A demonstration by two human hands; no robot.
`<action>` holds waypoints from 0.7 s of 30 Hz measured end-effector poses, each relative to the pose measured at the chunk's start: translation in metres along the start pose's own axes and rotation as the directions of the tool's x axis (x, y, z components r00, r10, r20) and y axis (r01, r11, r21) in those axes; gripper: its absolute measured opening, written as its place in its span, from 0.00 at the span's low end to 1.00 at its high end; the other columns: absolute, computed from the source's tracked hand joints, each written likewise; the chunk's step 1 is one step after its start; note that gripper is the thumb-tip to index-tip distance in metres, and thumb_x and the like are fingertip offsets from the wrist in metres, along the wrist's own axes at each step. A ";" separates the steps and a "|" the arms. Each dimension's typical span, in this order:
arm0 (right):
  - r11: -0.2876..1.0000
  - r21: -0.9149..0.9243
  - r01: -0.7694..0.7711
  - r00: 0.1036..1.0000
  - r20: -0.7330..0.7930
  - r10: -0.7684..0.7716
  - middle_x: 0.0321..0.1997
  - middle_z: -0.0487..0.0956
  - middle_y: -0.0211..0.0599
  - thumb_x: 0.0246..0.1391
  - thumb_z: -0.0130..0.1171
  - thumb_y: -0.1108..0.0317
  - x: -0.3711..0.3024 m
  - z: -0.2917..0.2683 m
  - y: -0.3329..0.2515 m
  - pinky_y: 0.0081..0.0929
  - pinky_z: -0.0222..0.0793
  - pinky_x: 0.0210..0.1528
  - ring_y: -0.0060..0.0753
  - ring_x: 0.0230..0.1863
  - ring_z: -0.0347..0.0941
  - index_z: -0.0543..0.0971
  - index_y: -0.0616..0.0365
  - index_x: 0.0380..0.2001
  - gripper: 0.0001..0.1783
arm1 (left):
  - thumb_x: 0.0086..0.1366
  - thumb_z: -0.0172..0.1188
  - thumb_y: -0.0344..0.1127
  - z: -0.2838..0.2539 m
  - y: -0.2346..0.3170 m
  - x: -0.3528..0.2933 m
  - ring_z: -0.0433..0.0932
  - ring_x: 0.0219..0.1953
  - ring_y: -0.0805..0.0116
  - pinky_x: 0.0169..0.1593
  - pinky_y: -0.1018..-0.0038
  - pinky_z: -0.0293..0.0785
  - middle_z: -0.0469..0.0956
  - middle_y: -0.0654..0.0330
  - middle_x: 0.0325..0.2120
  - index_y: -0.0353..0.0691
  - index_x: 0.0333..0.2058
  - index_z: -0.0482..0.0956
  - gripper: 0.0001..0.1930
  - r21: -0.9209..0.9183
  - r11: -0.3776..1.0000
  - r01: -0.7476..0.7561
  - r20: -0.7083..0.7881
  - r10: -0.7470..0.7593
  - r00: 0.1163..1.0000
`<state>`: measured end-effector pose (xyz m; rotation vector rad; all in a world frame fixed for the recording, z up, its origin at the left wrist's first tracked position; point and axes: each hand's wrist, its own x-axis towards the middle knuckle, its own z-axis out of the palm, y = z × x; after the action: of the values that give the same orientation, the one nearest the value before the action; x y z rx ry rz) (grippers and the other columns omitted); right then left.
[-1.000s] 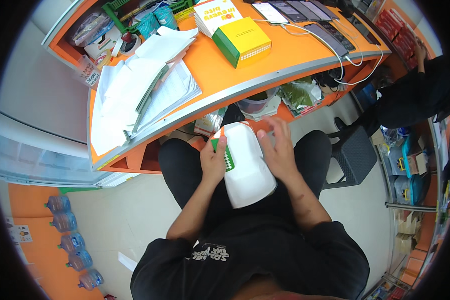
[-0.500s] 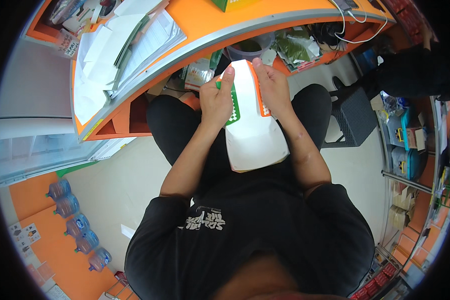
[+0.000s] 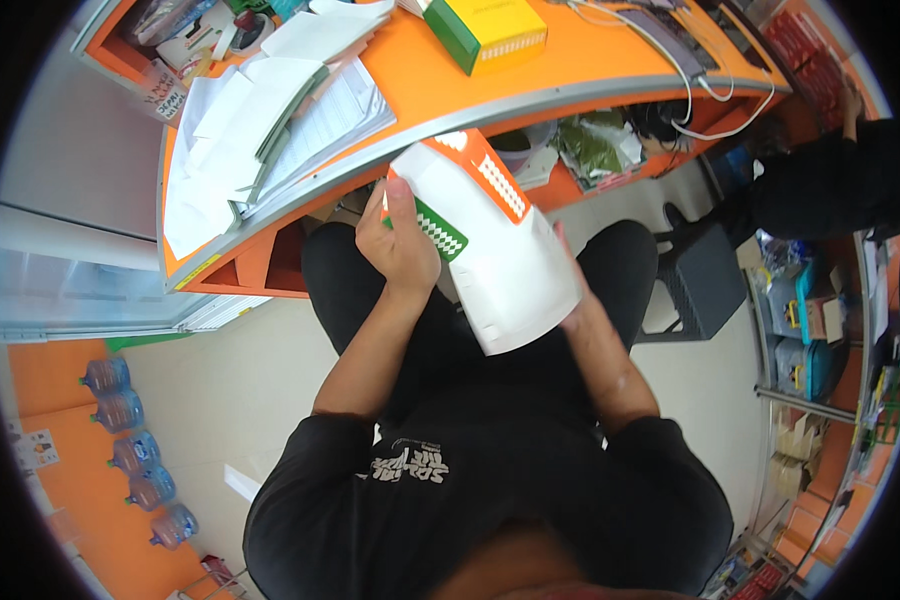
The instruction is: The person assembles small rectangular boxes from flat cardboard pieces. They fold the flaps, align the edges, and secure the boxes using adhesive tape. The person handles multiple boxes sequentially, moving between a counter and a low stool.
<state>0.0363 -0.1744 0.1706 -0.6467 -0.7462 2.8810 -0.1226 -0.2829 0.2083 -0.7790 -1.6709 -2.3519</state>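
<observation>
Over my lap I hold a partly folded paperboard carton (image 3: 505,285). Its bare white inside faces up, with a green patterned panel on the left and an orange one on the upper right. My left hand (image 3: 402,240) grips the carton's left side, thumb on top by the green panel, other fingers mostly hidden. My right hand (image 3: 574,290) is at the lower right edge, largely behind the carton. Its fingers are mostly out of sight, so I cannot tell how firmly it holds. The carton is tilted, its upper end toward the left and near the desk edge.
Ahead curves an orange desk (image 3: 410,95) with a grey edge. On it lie a pile of papers (image 3: 270,130), a yellow and green box (image 3: 490,35) and white cables (image 3: 660,45). Right are a dark stool (image 3: 705,285), shelving (image 3: 810,390) and another person (image 3: 820,185). Water bottles (image 3: 135,455) stand left.
My right hand has left the orange panel and moved down behind the carton's lower right edge. The carton has turned, its upper end swinging left. My left hand still grips the green side.
</observation>
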 end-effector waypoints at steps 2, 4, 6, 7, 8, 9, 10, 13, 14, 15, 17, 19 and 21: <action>0.999 0.020 0.040 0.971 0.235 -0.044 0.72 0.63 0.41 0.66 0.37 0.33 -0.002 -0.018 0.007 0.41 0.61 0.69 0.38 0.70 0.63 0.55 0.55 0.72 0.44 | 0.76 0.42 0.52 0.007 0.000 0.005 0.79 0.39 0.73 0.47 0.79 0.73 0.81 0.52 0.41 0.22 0.51 0.74 0.30 -0.016 0.996 -0.092 -0.023 0.092 0.995; 0.965 -0.187 0.184 0.963 0.229 -0.139 0.73 0.61 0.42 0.64 0.43 0.34 -0.006 0.001 -0.007 0.39 0.56 0.71 0.39 0.71 0.59 0.51 0.55 0.73 0.46 | 0.74 0.36 0.62 0.026 0.014 0.023 0.81 0.36 0.68 0.43 0.78 0.75 0.81 0.50 0.37 0.21 0.50 0.73 0.39 -0.454 0.857 0.242 -0.004 -0.274 0.962; 0.852 -0.381 0.359 0.910 0.346 -0.229 0.73 0.60 0.45 0.61 0.50 0.37 -0.013 0.030 -0.027 0.37 0.51 0.73 0.40 0.73 0.56 0.47 0.55 0.74 0.49 | 0.73 0.33 0.65 0.024 0.015 0.050 0.81 0.40 0.63 0.47 0.71 0.76 0.80 0.47 0.39 0.27 0.52 0.72 0.40 -0.618 0.525 0.585 0.481 -0.337 0.810; 0.773 -0.458 0.440 0.876 0.409 -0.256 0.73 0.59 0.46 0.60 0.54 0.38 -0.015 0.042 -0.038 0.37 0.49 0.73 0.41 0.74 0.54 0.46 0.56 0.74 0.52 | 0.73 0.34 0.65 0.022 0.011 0.065 0.81 0.42 0.62 0.50 0.68 0.76 0.80 0.47 0.42 0.31 0.53 0.72 0.38 -0.576 0.421 0.701 0.688 -0.214 0.693; 0.692 -0.518 0.503 0.841 0.480 -0.252 0.73 0.58 0.47 0.57 0.58 0.40 -0.013 0.053 -0.053 0.36 0.47 0.74 0.42 0.74 0.53 0.44 0.56 0.74 0.54 | 0.73 0.35 0.65 0.020 0.010 0.079 0.81 0.45 0.61 0.53 0.65 0.76 0.80 0.47 0.44 0.34 0.53 0.71 0.36 -0.469 0.360 0.807 0.847 -0.076 0.526; 0.603 -0.564 0.564 0.802 0.548 -0.237 0.74 0.57 0.49 0.54 0.63 0.43 -0.011 0.062 -0.065 0.35 0.45 0.74 0.43 0.75 0.51 0.43 0.57 0.74 0.58 | 0.73 0.35 0.65 0.025 0.011 0.093 0.81 0.45 0.61 0.53 0.65 0.76 0.80 0.48 0.43 0.35 0.53 0.72 0.36 -0.440 0.325 0.837 0.886 0.004 0.464; 0.447 -0.648 0.617 0.779 0.583 -0.230 0.74 0.57 0.50 0.52 0.65 0.45 -0.009 0.070 -0.073 0.35 0.45 0.74 0.44 0.75 0.51 0.43 0.58 0.74 0.59 | 0.72 0.36 0.66 0.032 0.016 0.106 0.82 0.44 0.62 0.53 0.66 0.77 0.81 0.49 0.42 0.35 0.52 0.73 0.36 -0.390 0.384 0.837 0.907 0.005 0.421; 0.044 -0.779 0.625 0.756 0.591 -0.282 0.70 0.60 0.55 0.44 0.74 0.51 -0.009 0.104 -0.092 0.37 0.49 0.72 0.49 0.73 0.54 0.47 0.60 0.73 0.62 | 0.71 0.39 0.65 0.053 0.038 0.151 0.82 0.43 0.64 0.52 0.68 0.77 0.82 0.51 0.40 0.36 0.50 0.76 0.34 -0.190 0.699 0.689 0.922 -0.113 0.369; -0.061 -0.802 0.594 0.730 0.570 -0.378 0.68 0.63 0.55 0.45 0.73 0.50 -0.007 0.116 -0.101 0.38 0.52 0.71 0.50 0.72 0.57 0.51 0.59 0.72 0.59 | 0.71 0.42 0.64 0.061 0.044 0.170 0.82 0.43 0.64 0.51 0.69 0.77 0.82 0.51 0.40 0.37 0.49 0.77 0.33 -0.111 0.800 0.590 0.918 -0.145 0.369; -0.155 -0.819 0.553 0.690 0.554 -0.466 0.65 0.66 0.56 0.46 0.73 0.49 -0.001 0.128 -0.110 0.39 0.54 0.70 0.51 0.70 0.60 0.54 0.59 0.70 0.55 | 0.71 0.45 0.63 0.067 0.047 0.193 0.82 0.43 0.64 0.50 0.70 0.77 0.82 0.50 0.40 0.37 0.47 0.78 0.31 -0.057 0.889 0.454 0.919 -0.131 0.372; -0.198 -0.843 0.500 0.632 0.512 -0.581 0.64 0.67 0.59 0.47 0.71 0.45 0.018 0.142 -0.138 0.41 0.59 0.67 0.54 0.69 0.60 0.61 0.62 0.65 0.51 | 0.69 0.48 0.51 0.085 0.080 0.221 0.80 0.39 0.56 0.44 0.59 0.75 0.82 0.54 0.43 0.43 0.42 0.81 0.20 0.214 0.949 0.230 0.723 -0.312 0.616; -0.545 -0.789 0.284 0.448 0.612 -0.652 0.67 0.63 0.62 0.47 0.67 0.39 0.042 0.154 -0.169 0.44 0.60 0.67 0.59 0.69 0.59 0.62 0.64 0.65 0.52 | 0.69 0.46 0.56 0.109 0.053 0.288 0.80 0.40 0.61 0.44 0.61 0.75 0.82 0.57 0.42 0.45 0.44 0.81 0.23 0.142 0.919 0.367 0.563 -0.380 0.734; -0.644 -0.754 0.129 0.449 0.623 -0.640 0.70 0.59 0.61 0.47 0.64 0.34 0.075 0.162 -0.188 0.46 0.60 0.67 0.61 0.69 0.59 0.62 0.63 0.66 0.54 | 0.68 0.46 0.55 0.116 0.042 0.325 0.81 0.42 0.60 0.46 0.61 0.76 0.82 0.54 0.43 0.43 0.45 0.82 0.24 0.102 0.908 0.406 0.596 -0.382 0.706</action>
<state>-0.1031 -0.0667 0.3616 -0.4010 -2.3319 0.3082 -0.3454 -0.1369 0.4323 -1.4386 -2.2395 -2.5811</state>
